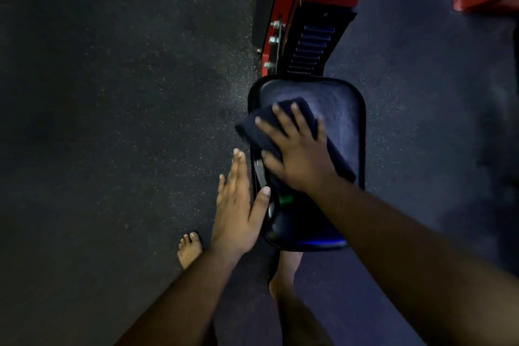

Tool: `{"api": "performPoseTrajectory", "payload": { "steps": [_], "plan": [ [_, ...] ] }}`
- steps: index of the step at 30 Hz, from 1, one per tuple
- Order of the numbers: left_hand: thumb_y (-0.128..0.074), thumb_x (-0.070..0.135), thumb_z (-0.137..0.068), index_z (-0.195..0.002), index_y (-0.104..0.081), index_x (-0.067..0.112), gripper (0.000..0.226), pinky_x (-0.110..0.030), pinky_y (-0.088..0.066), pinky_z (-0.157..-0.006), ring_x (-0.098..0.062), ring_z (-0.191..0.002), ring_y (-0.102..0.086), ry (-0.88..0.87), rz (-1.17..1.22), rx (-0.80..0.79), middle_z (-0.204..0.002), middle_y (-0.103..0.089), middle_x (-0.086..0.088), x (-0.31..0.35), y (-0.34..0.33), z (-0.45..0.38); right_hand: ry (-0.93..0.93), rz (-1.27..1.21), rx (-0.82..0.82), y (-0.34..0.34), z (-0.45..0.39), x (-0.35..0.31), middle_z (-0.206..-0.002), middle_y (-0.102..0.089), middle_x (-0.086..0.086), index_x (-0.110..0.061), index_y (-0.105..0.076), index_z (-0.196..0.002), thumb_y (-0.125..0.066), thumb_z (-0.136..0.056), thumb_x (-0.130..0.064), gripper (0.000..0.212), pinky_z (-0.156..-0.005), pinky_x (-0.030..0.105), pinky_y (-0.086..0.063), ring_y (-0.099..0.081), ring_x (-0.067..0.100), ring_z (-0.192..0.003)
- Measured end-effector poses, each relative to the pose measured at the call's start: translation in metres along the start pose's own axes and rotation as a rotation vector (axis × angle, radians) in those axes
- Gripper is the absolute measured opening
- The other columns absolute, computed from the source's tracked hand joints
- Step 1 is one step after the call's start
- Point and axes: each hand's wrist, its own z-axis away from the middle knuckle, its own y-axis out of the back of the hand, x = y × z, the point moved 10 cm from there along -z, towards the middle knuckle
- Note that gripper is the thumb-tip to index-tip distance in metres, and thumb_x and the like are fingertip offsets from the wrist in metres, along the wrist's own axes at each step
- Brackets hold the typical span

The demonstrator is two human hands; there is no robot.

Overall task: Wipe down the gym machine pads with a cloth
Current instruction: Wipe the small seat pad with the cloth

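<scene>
Your right hand (297, 160) presses flat on the dark cloth (283, 123) atop the seat pad (337, 109), while your left hand (238, 205), fingers straight and empty, steadies that pad's left edge.

One head-worn view looks steeply down, close over the seat pad (341, 109) at centre; red frame (283, 8) toward 12 o'clock, floor (112, 93) around.

Right hand (297, 154) hides cloth (261, 123) middle; forearm covers pad (342, 109) near corner; 1 foot under pad
</scene>
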Motion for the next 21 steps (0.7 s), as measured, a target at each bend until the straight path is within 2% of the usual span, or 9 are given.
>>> {"api": "performPoseTrajectory", "payload": {
  "steps": [3, 5, 7, 10, 13, 15, 18, 21],
  "plan": [
    [-0.024, 0.061, -0.103, -0.159, 0.010, 0.029, 0.073, -0.040, 0.002, -0.129, -0.001, -0.156, 0.009, -0.029, -0.030, 0.000, -0.169, 0.012, 0.013, -0.004, 0.003, -0.010, -0.127, 0.000, 0.067, 0.017, -0.070, 0.013, -0.171, -0.007, -0.006, -0.049, -0.018, -0.157, -0.035, -0.095, -0.061, 0.065, -0.118, 0.068, 0.004, 0.006, 0.028, -0.157],
    [-0.025, 0.061, -0.103, -0.161, 0.008, 0.026, 0.075, -0.038, 0.004, -0.128, -0.001, -0.156, 0.009, -0.013, -0.025, 0.024, -0.169, 0.011, 0.013, -0.009, 0.009, -0.017, -0.136, 0.025, 0.061, 0.016, -0.083, 0.006, -0.171, -0.010, -0.004, -0.046, -0.024, -0.156, -0.036, -0.094, -0.058, 0.064, -0.119, 0.068, 0.004, 0.004, 0.030, -0.157],
    [-0.025, 0.059, -0.102, -0.162, 0.005, 0.022, 0.076, -0.039, 0.003, -0.128, -0.003, -0.156, 0.008, 0.009, -0.018, 0.060, -0.170, 0.009, 0.012, -0.016, 0.015, -0.018, -0.018, 0.073, 0.044, 0.010, -0.059, -0.014, -0.171, -0.010, -0.003, -0.044, -0.031, -0.154, -0.039, -0.092, -0.055, 0.063, -0.119, 0.068, 0.002, 0.003, 0.031, -0.157],
    [-0.024, 0.058, -0.102, -0.163, 0.001, 0.020, 0.076, -0.042, 0.001, -0.129, -0.002, -0.156, 0.007, 0.035, -0.050, 0.067, -0.171, 0.006, 0.008, -0.015, 0.022, -0.012, 0.216, 0.097, 0.000, -0.010, 0.020, -0.054, -0.170, -0.016, -0.003, -0.037, -0.048, -0.145, -0.043, -0.090, -0.051, 0.057, -0.119, 0.069, -0.003, 0.001, 0.030, -0.157],
    [-0.022, 0.058, -0.102, -0.164, -0.001, 0.018, 0.077, -0.044, -0.001, -0.129, -0.004, -0.157, 0.005, 0.056, -0.084, 0.045, -0.172, 0.005, 0.006, -0.009, 0.022, 0.000, 0.305, 0.097, -0.038, -0.036, 0.097, -0.071, -0.167, -0.024, -0.003, -0.033, -0.054, -0.142, -0.052, -0.089, -0.052, 0.057, -0.119, 0.066, -0.001, 0.000, 0.028, -0.158],
    [-0.021, 0.059, -0.101, -0.164, 0.000, 0.019, 0.077, -0.046, -0.002, -0.129, -0.004, -0.157, 0.005, 0.073, -0.097, 0.028, -0.172, 0.005, 0.006, -0.008, 0.019, 0.009, 0.380, 0.158, -0.024, -0.049, 0.134, -0.070, -0.166, -0.027, -0.001, -0.036, -0.054, -0.142, -0.055, -0.088, -0.053, 0.056, -0.119, 0.065, -0.003, -0.004, 0.029, -0.158],
    [-0.019, 0.063, -0.100, -0.163, 0.003, 0.023, 0.078, -0.043, 0.000, -0.129, -0.003, -0.156, 0.008, 0.060, -0.140, -0.034, -0.171, 0.009, 0.009, -0.002, 0.005, 0.023, 0.477, 0.264, 0.007, -0.056, 0.175, -0.041, -0.169, -0.020, -0.003, -0.044, -0.032, -0.155, -0.049, -0.087, -0.049, 0.071, -0.120, 0.061, -0.013, -0.012, 0.028, -0.157],
    [-0.016, 0.065, -0.098, -0.162, 0.007, 0.026, 0.079, -0.039, 0.005, -0.128, -0.003, -0.156, 0.010, 0.050, -0.192, -0.117, -0.170, 0.012, 0.010, 0.005, -0.009, 0.039, 0.409, 0.287, 0.054, -0.054, 0.204, 0.016, -0.168, -0.025, -0.002, -0.046, -0.028, -0.157, -0.048, -0.087, -0.048, 0.073, -0.111, 0.058, -0.031, -0.029, 0.029, -0.152]
  ]
}}
